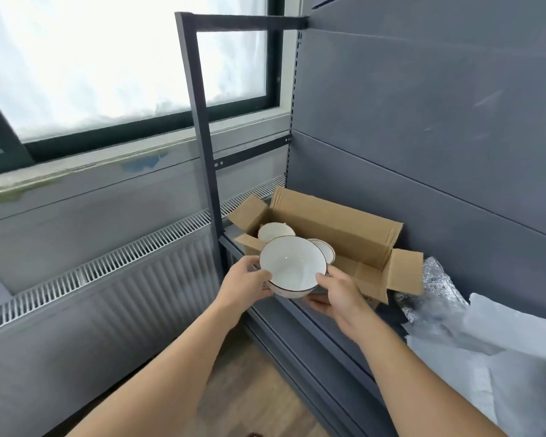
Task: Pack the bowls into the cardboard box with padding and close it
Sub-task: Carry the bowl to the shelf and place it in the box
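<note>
Already two bowls sit in the box, both hands clasp a third bowl before it; padding beside it lies unused, flaps open.

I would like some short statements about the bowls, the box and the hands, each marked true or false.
1. Both hands hold the white bowl. True: the left hand grips one side and the right hand the other.
2. The cardboard box is closed. False: its flaps stand open.
3. Two more bowls sit behind the held bowl, at the box. True.
4. The padding sheets lie inside the box. False: they lie on the shelf, to the right of the box.
5. The held bowl is upside down. False: its opening faces up.
</note>
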The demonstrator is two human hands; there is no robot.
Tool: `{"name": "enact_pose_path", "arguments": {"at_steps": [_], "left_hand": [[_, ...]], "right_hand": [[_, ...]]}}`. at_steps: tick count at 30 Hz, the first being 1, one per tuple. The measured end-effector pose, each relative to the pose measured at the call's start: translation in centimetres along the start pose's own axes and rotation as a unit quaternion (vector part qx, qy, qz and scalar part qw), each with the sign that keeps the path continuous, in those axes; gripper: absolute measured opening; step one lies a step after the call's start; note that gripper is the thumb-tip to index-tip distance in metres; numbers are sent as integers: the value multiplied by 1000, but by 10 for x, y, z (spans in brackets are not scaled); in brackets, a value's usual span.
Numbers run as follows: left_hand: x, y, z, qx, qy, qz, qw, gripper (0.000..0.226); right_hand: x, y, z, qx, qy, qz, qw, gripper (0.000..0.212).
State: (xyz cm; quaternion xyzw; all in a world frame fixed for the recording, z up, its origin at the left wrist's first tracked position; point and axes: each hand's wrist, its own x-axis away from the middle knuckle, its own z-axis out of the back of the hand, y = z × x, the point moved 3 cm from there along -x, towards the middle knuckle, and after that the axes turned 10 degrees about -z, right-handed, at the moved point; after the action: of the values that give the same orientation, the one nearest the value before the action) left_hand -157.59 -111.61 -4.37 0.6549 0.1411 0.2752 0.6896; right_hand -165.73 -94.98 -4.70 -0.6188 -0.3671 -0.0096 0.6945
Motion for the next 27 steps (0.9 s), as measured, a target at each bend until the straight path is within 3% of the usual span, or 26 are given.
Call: {"name": "enact_pose_path", "arguments": {"at_steps": [12, 22, 27], "left_hand": [[-113, 35, -41, -9, -124, -18, 992, 51], [-169, 30, -102, -58, -161, -5, 985, 54], [-190, 25, -136, -114, -194, -8, 974, 44]], "right_hand": [[-62, -54, 29, -77, 88, 10, 993, 25], [-106, -55, 79, -118, 127, -6, 985, 25], [-129, -48, 110, -135, 141, -31, 980, 26]]}}
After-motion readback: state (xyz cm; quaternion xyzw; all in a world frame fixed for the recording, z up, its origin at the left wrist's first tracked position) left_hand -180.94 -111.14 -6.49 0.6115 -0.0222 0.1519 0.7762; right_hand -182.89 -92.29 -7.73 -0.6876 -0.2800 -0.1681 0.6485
